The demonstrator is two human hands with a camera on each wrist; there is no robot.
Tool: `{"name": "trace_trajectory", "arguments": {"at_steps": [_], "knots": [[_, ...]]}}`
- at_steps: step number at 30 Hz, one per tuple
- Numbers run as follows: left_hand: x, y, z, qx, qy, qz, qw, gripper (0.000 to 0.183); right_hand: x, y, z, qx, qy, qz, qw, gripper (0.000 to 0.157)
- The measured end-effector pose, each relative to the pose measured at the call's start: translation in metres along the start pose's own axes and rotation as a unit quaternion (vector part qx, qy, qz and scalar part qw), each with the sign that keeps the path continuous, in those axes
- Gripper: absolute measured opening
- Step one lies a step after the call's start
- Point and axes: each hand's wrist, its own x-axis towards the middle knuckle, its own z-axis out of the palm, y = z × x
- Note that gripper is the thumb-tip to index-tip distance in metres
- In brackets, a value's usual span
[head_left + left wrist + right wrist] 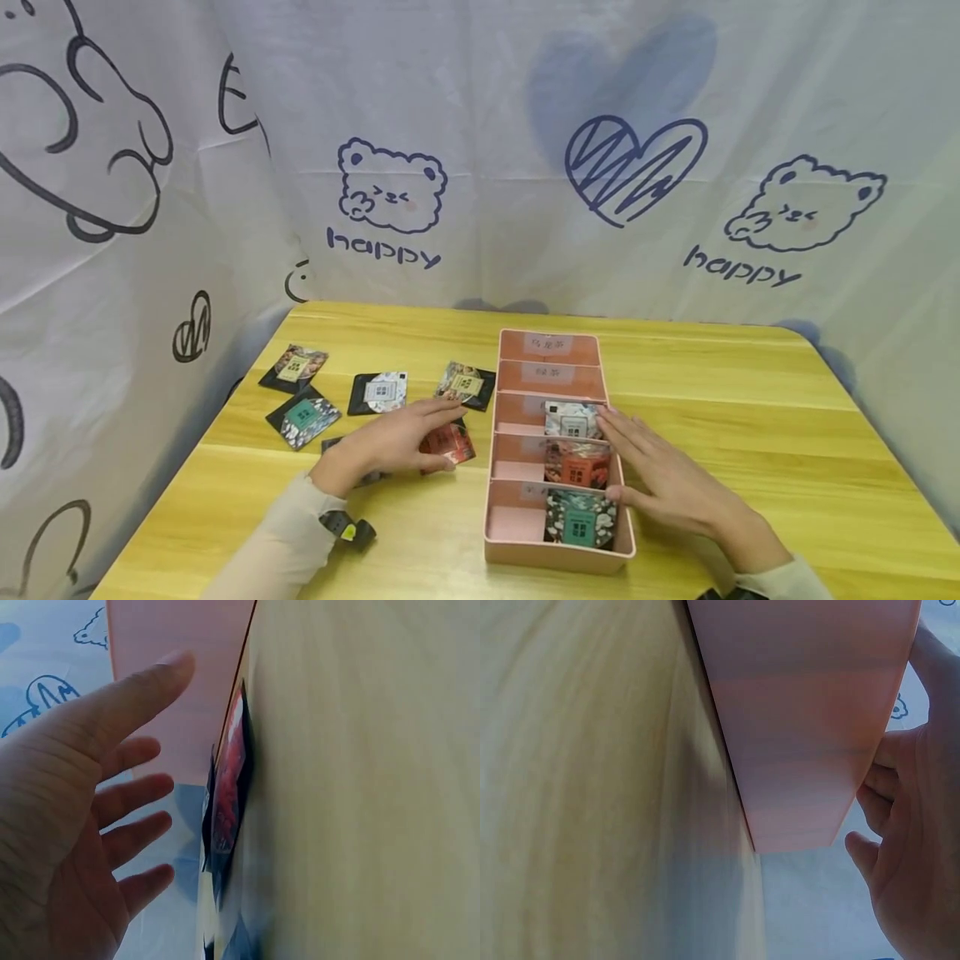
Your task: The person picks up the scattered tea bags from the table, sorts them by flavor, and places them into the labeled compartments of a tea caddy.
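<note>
My left hand [397, 437] hovers with fingers extended over a red tea sachet [453, 442] on the table, left of the pink divided box [558, 560]. The left wrist view shows the palm holding nothing, with the red sachet [231, 780] beside it. My right hand [675, 483] rests at the box's right rim, its fingertips by a white sachet [572, 421] and its thumb near a green one [581, 518]. A red sachet [577, 464] stands in the compartment between those two. In the right wrist view, fingers [881, 780] touch the box's upper edge.
Left on the table lie a white-and-black sachet [378, 392], a yellow-labelled one [467, 384], another yellow-labelled one [294, 368] and a green-labelled one [303, 417]. Another sachet is partly hidden under my left wrist. The two rear compartments [551, 377] carry paper labels. A printed cloth hangs behind.
</note>
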Motion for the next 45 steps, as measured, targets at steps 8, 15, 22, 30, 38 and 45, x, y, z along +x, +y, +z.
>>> {"name": "trace_trajectory", "arguments": {"at_steps": [8,15,22,30,38,45], "knots": [[0.011,-0.004,0.006,-0.018,-0.017,0.054,0.9982,0.061,0.000,-0.003,0.001,0.006,-0.012,0.019,1.000,0.084],[0.021,-0.009,0.005,-0.024,-0.028,0.095,0.9948,0.051,0.000,-0.003,0.000,0.002,-0.013,0.022,1.000,0.085],[0.030,-0.015,0.001,-0.038,-0.039,0.103,0.9932,0.053,0.000,-0.001,-0.003,0.005,-0.029,0.032,0.999,0.087],[0.034,-0.022,-0.004,-0.051,-0.058,0.103,0.9916,0.050,0.000,-0.001,-0.004,0.002,-0.018,0.024,1.000,0.087],[0.036,-0.021,0.000,-0.022,-0.047,0.116,0.9918,0.054,-0.002,0.000,-0.002,0.013,-0.012,0.027,0.999,0.086],[0.036,-0.017,-0.001,-0.029,-0.038,0.111,0.9927,0.050,-0.003,0.002,-0.001,0.011,0.005,0.021,1.000,0.084]]}}
